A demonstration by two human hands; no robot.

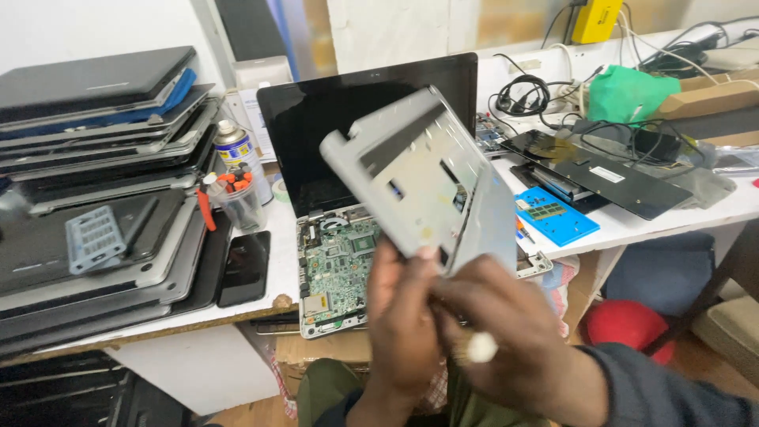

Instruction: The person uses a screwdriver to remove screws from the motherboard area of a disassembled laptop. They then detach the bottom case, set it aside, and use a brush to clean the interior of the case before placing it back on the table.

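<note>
I hold a silver-grey laptop top cover tilted up in front of me, its underside facing me. My left hand grips its lower edge with the thumb on the panel. My right hand is closed around a small tool with a pale handle end and touches the same lower edge. Behind the cover sits an opened laptop with a dark screen and an exposed green motherboard.
A tall stack of closed laptops fills the left of the white table. A spray can, a cup of tools and a black phone stand beside it. Cables, a black keyboard and a blue tray lie at right.
</note>
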